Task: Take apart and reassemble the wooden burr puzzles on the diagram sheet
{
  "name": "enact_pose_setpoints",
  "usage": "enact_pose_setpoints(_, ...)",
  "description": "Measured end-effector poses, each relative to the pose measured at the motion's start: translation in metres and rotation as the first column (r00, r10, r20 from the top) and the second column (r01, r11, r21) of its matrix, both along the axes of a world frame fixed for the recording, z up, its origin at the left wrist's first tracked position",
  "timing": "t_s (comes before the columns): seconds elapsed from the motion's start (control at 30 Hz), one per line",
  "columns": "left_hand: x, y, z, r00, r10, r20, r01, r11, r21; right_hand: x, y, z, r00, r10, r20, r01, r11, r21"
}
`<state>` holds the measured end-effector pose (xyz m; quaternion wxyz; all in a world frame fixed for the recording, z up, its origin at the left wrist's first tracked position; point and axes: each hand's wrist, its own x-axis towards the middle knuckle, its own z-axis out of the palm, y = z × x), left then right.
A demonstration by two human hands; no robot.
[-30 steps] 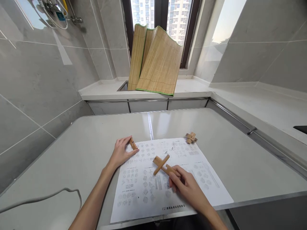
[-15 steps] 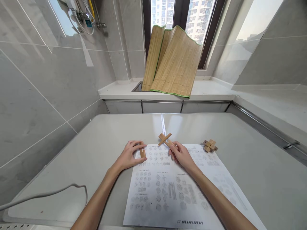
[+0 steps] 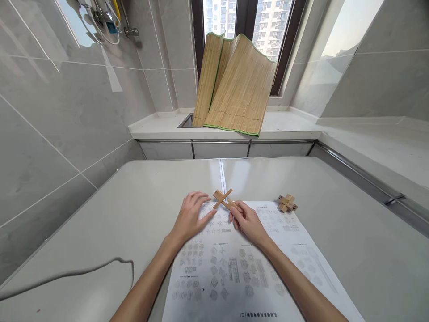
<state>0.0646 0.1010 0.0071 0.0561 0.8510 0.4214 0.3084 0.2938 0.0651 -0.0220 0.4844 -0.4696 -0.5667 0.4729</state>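
- Right hand (image 3: 247, 220) is holding crossed tan wooden sticks (image 3: 221, 200) at the far edge of the white printed paper sheet (image 3: 201, 309).
- Left hand (image 3: 189, 215) is gaping wide by its far-left corner.

A bold upside-down heading (image 3: 258, 314) is running along the near edge of the printed sheet (image 3: 239, 290), showing "(二)". Smaller print is blurring beyond reading.

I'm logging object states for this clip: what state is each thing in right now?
Left hand: open, fingers spread beside the crossed pieces; contact unclear
Right hand: closed on the crossed pieces
Crossed pieces: wooden, held in an X
Wooden cluster: interlocked, at the sheet's far right corner
Sheet: flat, printed side up
Mat: folded, upright
Cable: lying loose, bent
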Motion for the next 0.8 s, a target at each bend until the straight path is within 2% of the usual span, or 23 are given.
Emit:
enact_pose_setpoints(0.13, 0.023, -0.002, -0.005, 0.999, 0.015, -0.032, -0.011, 0.992, 0.129, 0.0, 0.0, 0.003, 1.0, 0.013, 0.014, -0.013, 1.0, 0.007)
enact_pose_setpoints(0.27, 0.028, -0.004, -0.011, 0.997, 0.067, -0.041, -0.058, 0.979, 0.194, -0.003, -0.002, 0.005, 0.999, 0.035, 0.035, -0.035, 0.999, 0.007)
enact_pose_setpoints(0.4, 0.028, -0.005, -0.014, 0.995, 0.094, -0.037, -0.083, 0.971, 0.224, -0.007, -0.004, 0.007, 0.998, 0.053, 0.034, -0.053, 0.999, 0.008)
enact_pose_setpoints(0.8, 0.025, -0.003, -0.014, 0.987, 0.162, 0.016, -0.161, 0.959, 0.234, -0.017, -0.009, 0.008, 0.992, -0.031, 0.125, 0.023, 0.998, 0.066)
